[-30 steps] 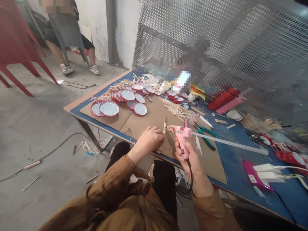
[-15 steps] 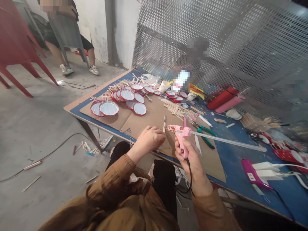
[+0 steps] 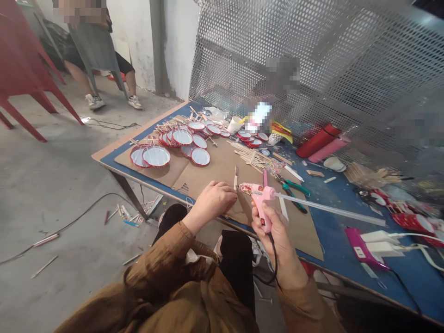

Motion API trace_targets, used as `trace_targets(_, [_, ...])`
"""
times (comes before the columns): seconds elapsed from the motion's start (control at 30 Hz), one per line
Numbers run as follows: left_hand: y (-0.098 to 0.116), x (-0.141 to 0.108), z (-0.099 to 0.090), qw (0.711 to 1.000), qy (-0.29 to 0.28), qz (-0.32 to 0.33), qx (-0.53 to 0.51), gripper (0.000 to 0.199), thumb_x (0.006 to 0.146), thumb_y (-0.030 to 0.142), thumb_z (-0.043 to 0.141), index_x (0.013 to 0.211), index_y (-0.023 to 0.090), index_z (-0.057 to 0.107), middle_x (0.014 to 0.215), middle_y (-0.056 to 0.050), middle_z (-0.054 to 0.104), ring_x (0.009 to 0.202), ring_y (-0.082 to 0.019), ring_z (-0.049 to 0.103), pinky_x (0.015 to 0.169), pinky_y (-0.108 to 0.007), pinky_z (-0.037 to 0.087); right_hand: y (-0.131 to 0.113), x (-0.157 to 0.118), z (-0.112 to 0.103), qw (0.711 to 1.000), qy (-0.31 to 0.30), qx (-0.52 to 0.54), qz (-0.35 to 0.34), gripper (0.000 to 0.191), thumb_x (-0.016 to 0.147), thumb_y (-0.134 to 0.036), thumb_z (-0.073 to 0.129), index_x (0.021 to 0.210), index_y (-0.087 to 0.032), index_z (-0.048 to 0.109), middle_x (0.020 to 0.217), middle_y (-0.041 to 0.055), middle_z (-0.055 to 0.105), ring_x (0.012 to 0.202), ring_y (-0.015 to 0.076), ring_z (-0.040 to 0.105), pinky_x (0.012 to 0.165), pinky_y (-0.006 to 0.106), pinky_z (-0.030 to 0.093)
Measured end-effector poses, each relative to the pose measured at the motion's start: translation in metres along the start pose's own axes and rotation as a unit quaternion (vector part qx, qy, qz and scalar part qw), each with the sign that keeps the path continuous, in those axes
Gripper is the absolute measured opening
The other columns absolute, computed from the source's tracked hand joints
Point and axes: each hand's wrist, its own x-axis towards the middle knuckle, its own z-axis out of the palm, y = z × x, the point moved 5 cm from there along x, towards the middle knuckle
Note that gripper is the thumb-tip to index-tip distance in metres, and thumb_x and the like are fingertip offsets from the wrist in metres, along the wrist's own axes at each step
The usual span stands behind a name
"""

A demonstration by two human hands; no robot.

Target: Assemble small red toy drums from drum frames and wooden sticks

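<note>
My right hand (image 3: 272,224) is wrapped round the handle of a pink glue gun (image 3: 262,203), with a long clear glue stick (image 3: 329,210) sticking out of its back. The gun's nozzle points left, close to a small wooden stick (image 3: 236,177). My left hand (image 3: 217,200) is closed at the lower end of that stick, over the brown cardboard (image 3: 194,178); its fingertips are partly hidden. Red-rimmed round lids (image 3: 156,156) lie at the left of the cardboard, several with wooden sticks beside or under them.
Loose wooden sticks (image 3: 248,155) and green-handled pliers (image 3: 294,199) lie beyond the gun. A red bottle (image 3: 317,141) stands against the mesh panel (image 3: 243,60). A purple power strip (image 3: 366,249) is at the right. One person (image 3: 130,76) sits at the back left.
The view has shifted slightly. The glue gun has moved a little down, and its nozzle stays near the stick. My left hand has hardly moved.
</note>
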Motion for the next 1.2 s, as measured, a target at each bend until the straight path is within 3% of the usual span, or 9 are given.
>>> trace_targets(0.27, [-0.001,0.0,0.002,1.0,0.005,-0.002,-0.001,0.022,0.092,0.029,0.047,0.091,0.024,0.068,0.095,-0.003,0.068,0.094,-0.015,0.056,0.084,-0.029,0.035,0.001,-0.001,0.001,1.0,-0.012,0.009,0.002,0.03,0.069,-0.036,0.076,0.085,-0.012,0.067,0.064,0.0035,0.064,0.039,0.0054,0.049,0.027,0.013,0.035])
trace_targets(0.47, [-0.002,0.0,0.002,1.0,0.007,-0.005,-0.007,0.019,0.09,0.027,0.049,0.091,0.023,0.068,0.093,-0.004,0.068,0.094,-0.015,0.056,0.083,-0.029,0.035,0.001,0.01,0.001,1.0,0.011,0.025,-0.003,0.03,0.067,-0.035,0.077,0.081,-0.011,0.068,0.062,0.0028,0.063,0.038,0.0038,0.047,0.027,0.01,0.032])
trace_targets(0.97, [-0.004,-0.001,0.003,1.0,0.018,0.002,-0.026,0.02,0.091,0.028,0.049,0.089,0.024,0.068,0.098,-0.002,0.07,0.1,-0.015,0.056,0.083,-0.03,0.035,-0.007,0.034,0.009,0.999,-0.004,0.036,-0.007,0.028,0.067,-0.035,0.077,0.081,-0.012,0.067,0.062,0.0009,0.063,0.039,0.0031,0.048,0.029,0.009,0.033])
trace_targets(1.2, [-0.004,-0.001,0.004,1.0,0.018,0.005,-0.019,0.019,0.091,0.028,0.049,0.093,0.024,0.068,0.098,-0.003,0.069,0.1,-0.015,0.056,0.084,-0.03,0.036,-0.004,0.029,0.01,0.999,0.004,0.038,-0.006,0.029,0.066,-0.036,0.078,0.079,-0.012,0.067,0.062,0.0006,0.063,0.039,0.0034,0.048,0.028,0.01,0.032])
